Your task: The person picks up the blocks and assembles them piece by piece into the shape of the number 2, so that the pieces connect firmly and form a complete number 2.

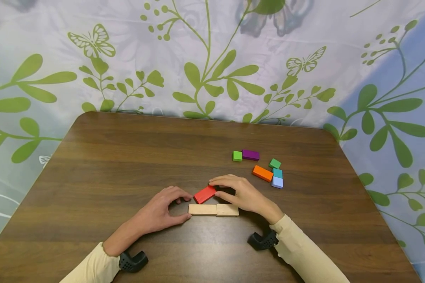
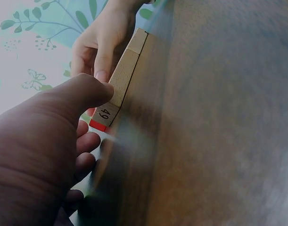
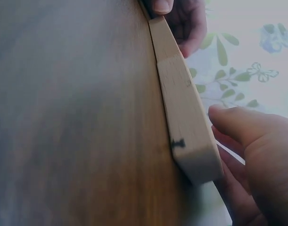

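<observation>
The left grip (image 1: pixel 161 212) is loosely curved, thumb and fingers parted, nothing held, just beside the left ends of two pale wooden blocks (image 1: pixel 202 210), grained and end to end, and a bright red block (image 1: pixel 204 194) slanting behind them; the right grip (image 1: pixel 246 194) pinches the red block's right end; green (image 1: pixel 237 156), purple (image 1: pixel 250 155), orange (image 1: pixel 262 173), teal (image 1: pixel 277 173) and light-blue blocks (image 1: pixel 277 182) lie farther right; beneath spreads a dark brown wood-grain bench (image 1: pixel 102 165); behind, a pale backdrop (image 1: pixel 127 39) bears green leaves.
</observation>
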Motion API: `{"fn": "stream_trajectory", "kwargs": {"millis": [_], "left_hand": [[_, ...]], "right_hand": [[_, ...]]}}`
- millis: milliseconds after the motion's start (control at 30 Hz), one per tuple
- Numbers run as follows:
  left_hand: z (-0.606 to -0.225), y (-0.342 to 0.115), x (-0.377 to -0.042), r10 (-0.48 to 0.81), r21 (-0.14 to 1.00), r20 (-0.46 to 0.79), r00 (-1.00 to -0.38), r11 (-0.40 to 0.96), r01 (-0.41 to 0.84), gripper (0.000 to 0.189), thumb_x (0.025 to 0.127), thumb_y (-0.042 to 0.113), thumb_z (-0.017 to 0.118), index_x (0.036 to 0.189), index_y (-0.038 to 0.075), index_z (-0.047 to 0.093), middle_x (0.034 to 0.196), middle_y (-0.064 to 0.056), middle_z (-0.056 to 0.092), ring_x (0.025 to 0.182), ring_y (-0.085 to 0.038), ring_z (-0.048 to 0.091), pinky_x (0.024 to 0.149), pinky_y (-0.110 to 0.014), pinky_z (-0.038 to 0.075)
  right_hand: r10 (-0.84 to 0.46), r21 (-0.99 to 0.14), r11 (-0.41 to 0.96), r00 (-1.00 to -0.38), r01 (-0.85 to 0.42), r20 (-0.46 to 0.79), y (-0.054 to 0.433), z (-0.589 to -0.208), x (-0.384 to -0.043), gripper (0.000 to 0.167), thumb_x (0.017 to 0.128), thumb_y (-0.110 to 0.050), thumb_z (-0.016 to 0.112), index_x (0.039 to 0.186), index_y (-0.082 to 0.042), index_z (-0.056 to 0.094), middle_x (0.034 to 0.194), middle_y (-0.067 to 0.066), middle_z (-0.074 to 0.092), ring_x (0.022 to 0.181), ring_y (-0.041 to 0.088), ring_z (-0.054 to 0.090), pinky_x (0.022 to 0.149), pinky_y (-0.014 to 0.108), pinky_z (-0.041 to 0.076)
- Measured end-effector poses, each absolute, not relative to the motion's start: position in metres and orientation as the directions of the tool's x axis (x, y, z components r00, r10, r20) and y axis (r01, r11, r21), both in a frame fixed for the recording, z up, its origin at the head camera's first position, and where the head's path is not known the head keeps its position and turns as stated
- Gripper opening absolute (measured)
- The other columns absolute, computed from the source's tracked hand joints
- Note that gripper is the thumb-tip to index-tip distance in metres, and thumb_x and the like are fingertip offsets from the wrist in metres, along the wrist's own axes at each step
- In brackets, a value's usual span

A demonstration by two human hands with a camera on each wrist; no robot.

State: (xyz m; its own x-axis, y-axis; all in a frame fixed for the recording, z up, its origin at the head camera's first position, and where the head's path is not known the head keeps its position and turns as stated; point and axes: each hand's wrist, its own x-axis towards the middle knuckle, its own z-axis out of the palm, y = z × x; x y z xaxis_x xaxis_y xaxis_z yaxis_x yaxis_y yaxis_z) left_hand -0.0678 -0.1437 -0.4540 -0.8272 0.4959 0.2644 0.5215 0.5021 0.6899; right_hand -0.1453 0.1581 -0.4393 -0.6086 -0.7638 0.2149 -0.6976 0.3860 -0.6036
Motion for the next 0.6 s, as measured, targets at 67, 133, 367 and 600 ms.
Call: {"fn": "stream_trajectory", "kwargs": {"millis": [67, 133, 367, 600], "left_hand": [[-0.454, -0.143, -0.068, 0.495, 0.688, 0.268, -0.827, 0.502, 0.524, 0.042, 0.086, 0.03, 0.086, 0.123, 0.02, 0.07, 0.115, 0.01, 0.068, 0.098, -0.005, 0.058, 0.086, -0.029, 0.052], [-0.454, -0.143, -0.068, 0.494, 0.686, 0.271, -0.826, 0.503, 0.526, 0.042, 0.086, 0.03, 0.086, 0.123, 0.02, 0.07, 0.114, 0.01, 0.068, 0.097, -0.005, 0.058, 0.086, -0.029, 0.052], [-0.454, -0.143, -0.067, 0.494, 0.69, 0.272, -0.826, 0.498, 0.525, 0.041, 0.086, 0.029, 0.086, 0.123, 0.019, 0.07, 0.114, 0.009, 0.068, 0.097, -0.005, 0.058, 0.086, -0.029, 0.052], [-0.454, -0.143, -0.067, 0.491, 0.684, 0.285, -0.823, 0.497, 0.534, 0.04, 0.086, 0.029, 0.086, 0.122, 0.02, 0.071, 0.114, 0.01, 0.068, 0.097, -0.004, 0.058, 0.086, -0.028, 0.052]], "right_hand": [[-0.754, -0.603, 0.396, -0.62, -0.692, 0.217, 0.161, -0.439, -0.145, 0.035, 0.1, -0.025, 0.071, 0.134, -0.017, 0.069, 0.138, -0.005, 0.066, 0.126, 0.015, 0.062, 0.102, 0.04, 0.053], [-0.744, -0.603, 0.407, -0.632, -0.687, 0.218, 0.164, -0.438, -0.146, 0.035, 0.099, -0.024, 0.071, 0.134, -0.017, 0.069, 0.137, -0.004, 0.067, 0.124, 0.015, 0.063, 0.101, 0.039, 0.054], [-0.722, -0.613, 0.428, -0.659, -0.664, 0.21, 0.169, -0.433, -0.147, 0.035, 0.099, -0.022, 0.072, 0.133, -0.014, 0.069, 0.135, -0.001, 0.068, 0.121, 0.017, 0.064, 0.098, 0.035, 0.056], [-0.693, -0.589, 0.462, -0.684, -0.663, 0.227, 0.176, -0.428, -0.151, 0.037, 0.098, -0.019, 0.074, 0.133, -0.013, 0.069, 0.135, 0.0, 0.068, 0.122, 0.02, 0.064, 0.098, 0.039, 0.056]]}}
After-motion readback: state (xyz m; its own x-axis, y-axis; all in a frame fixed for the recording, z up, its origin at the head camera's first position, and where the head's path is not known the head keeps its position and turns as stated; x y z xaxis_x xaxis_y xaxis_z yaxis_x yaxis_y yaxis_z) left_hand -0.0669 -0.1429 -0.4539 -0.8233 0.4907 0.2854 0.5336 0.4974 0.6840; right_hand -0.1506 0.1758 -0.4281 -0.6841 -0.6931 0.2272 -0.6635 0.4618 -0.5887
